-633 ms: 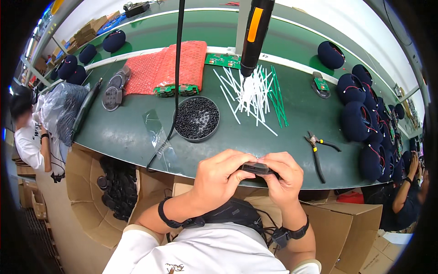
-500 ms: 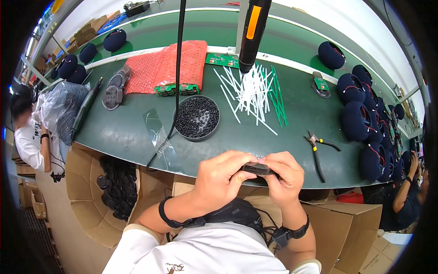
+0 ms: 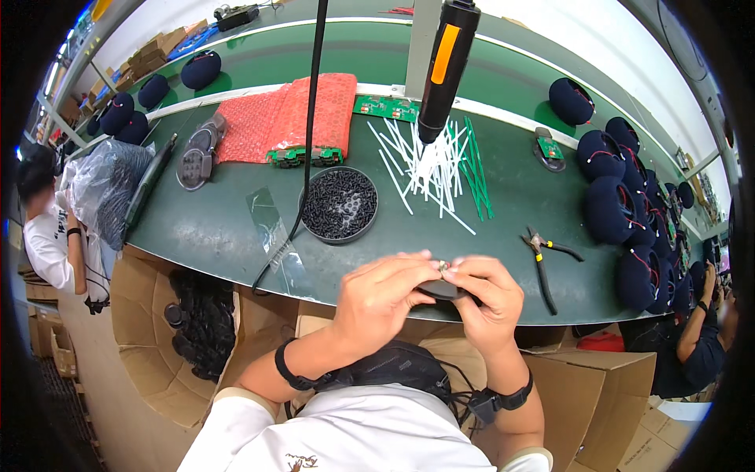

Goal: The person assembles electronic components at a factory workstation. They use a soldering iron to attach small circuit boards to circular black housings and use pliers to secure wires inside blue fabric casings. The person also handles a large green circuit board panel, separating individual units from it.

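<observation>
Over the front edge of the green bench, my left hand (image 3: 381,295) and my right hand (image 3: 489,295) grip a dark, flat, rounded plastic piece (image 3: 440,290) from both sides. My fingertips meet above it around a small shiny bit that is too small to name. Fingers hide most of the piece. Beyond my hands, a round dish of small black screws (image 3: 340,203) stands on the bench, left of a loose pile of white strips (image 3: 429,169) and green strips (image 3: 475,169). Above that pile hangs a black electric screwdriver (image 3: 448,71) with an orange stripe.
Yellow-and-black cutting pliers (image 3: 543,263) lie right of my hands. Dark blue rounded covers (image 3: 609,208) crowd the right side. Pink bubble wrap (image 3: 311,114) lies at the back, near a green circuit board (image 3: 385,107). A cable (image 3: 313,94) hangs down. Open cartons (image 3: 149,346) stand below; people sit on both sides.
My hands have tilted the dark piece, so a small shiny bit now shows between my fingertips. The hanging screwdriver has swung slightly right and lower in the picture.
</observation>
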Tool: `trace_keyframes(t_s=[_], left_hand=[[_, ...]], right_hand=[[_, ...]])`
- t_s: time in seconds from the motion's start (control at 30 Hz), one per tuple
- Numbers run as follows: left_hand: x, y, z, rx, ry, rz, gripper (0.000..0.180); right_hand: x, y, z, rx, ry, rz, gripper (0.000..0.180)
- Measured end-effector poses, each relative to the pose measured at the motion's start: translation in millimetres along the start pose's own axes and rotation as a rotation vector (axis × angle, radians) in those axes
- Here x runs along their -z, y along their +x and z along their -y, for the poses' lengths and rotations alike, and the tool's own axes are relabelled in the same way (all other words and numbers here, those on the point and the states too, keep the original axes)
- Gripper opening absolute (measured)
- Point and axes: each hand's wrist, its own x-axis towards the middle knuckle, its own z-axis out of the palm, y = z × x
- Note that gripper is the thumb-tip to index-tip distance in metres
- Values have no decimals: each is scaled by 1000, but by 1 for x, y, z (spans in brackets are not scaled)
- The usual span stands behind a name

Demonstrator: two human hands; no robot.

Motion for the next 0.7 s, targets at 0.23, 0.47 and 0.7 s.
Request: trace_keyframes(t_s=[0.23, 0.47, 0.7], left_hand=[[11, -29, 9, -65, 170, 196, 43], [10, -25, 6, -62, 212, 234, 50], [7, -29, 7, -38, 223, 241, 50]], right_hand=[[17, 0, 15, -34, -124, 343, 46], [4, 9, 10, -303, -42, 212, 35], [-3, 6, 9, -244, -180, 277, 31]])
